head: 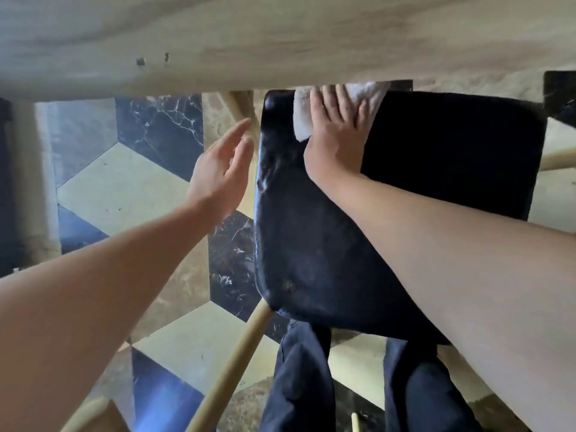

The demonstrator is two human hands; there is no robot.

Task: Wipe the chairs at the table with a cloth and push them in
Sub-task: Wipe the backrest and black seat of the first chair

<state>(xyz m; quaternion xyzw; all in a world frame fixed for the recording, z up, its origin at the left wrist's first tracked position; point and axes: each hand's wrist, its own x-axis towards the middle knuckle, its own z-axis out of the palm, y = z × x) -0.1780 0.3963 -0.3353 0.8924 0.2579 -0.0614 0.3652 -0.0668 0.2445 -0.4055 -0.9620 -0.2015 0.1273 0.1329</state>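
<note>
Table [218, 42]: pale wood-grain top, filling the upper part of the view; its near edge overhangs the front of the chair seat.
Floor [124, 188]: patterned tiles in cream, brown and dark veined stone, visible to the left of and beneath the chair.
Chair [311, 244]: black, glossy seat on light wooden legs, partly tucked under the table edge; a second dark seat shows at the far right.
Legs [299, 378]: the person's, in dark trousers, standing just behind the chair.
Right hand [336, 132]: flat, palm down, fingers straight and spread, pressing the cloth onto the front part of the seat; forearm reaches diagonally across the seat from lower right.
Left hand [221, 173]: relaxed and empty, fingers loosely extended, hanging in the air just beside the seat's left edge, not clearly touching it.
Cloth [304, 120]: white, spread under the right palm at the seat's front, its far end slipping under the table edge.
Step in hand: wiping the seat, judged mid-stroke at the front; pushing in is not yet done.
Next move calls for: drawing the cloth back over the remaining seat with even pressure, then taking hold of the chair to slide it under the table.
</note>
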